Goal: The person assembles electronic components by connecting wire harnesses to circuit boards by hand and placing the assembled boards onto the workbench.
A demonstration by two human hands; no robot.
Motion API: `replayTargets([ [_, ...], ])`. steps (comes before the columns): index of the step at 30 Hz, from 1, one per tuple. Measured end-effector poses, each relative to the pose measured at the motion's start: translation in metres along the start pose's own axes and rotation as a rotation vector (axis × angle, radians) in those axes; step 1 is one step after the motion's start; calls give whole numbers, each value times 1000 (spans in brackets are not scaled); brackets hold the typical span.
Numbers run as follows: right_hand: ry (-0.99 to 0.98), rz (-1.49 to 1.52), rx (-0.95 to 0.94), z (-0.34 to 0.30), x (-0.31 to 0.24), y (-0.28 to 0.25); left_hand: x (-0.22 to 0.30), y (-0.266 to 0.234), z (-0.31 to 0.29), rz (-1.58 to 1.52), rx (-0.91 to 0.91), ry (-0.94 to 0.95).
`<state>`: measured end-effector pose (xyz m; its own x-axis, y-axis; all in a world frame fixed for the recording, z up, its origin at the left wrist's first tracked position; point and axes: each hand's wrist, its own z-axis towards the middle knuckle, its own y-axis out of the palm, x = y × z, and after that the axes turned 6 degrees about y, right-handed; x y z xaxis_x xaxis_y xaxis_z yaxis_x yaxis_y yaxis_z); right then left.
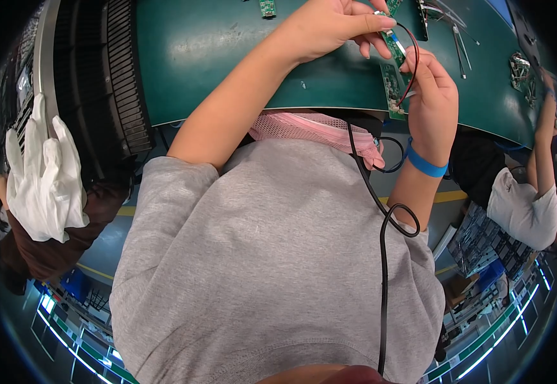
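Observation:
A narrow green circuit board (395,46) is held slanted over the near part of the table, between my two hands. My left hand (339,27) pinches its upper end between thumb and fingers. My right hand (431,80), closed, grips its lower end with the fingertips. A thin red and black wire pair (415,52) loops from the upper end down past my right fingers. Under it, at the table's front edge, is another green board (392,91), partly hidden by the wire and my right hand. Whether the two boards are joined I cannot tell.
The green table (214,48) carries a small board (267,8) at the far left and white cable ties (461,51) to the right. A black ribbed conveyor (89,77) and white gloves (47,173) are at left. A black cable (383,269) crosses my shirt. People sit on both sides.

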<state>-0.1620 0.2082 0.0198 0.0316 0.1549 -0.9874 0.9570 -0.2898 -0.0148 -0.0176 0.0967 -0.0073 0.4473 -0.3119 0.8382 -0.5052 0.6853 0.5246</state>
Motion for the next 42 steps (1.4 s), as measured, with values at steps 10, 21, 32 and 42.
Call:
replayTargets([
  [10,58,108,3,-2,-4,3,2,1,0,0,-16,-7],
  [21,58,188,0,-3,-3,4,2,1,1,-14,-39,22],
  [32,64,215,-22,-2,-3,5,2,0,0,-23,-42,22],
  [42,59,242,7,-3,-3,7,3,1,0,-42,-44,37],
])
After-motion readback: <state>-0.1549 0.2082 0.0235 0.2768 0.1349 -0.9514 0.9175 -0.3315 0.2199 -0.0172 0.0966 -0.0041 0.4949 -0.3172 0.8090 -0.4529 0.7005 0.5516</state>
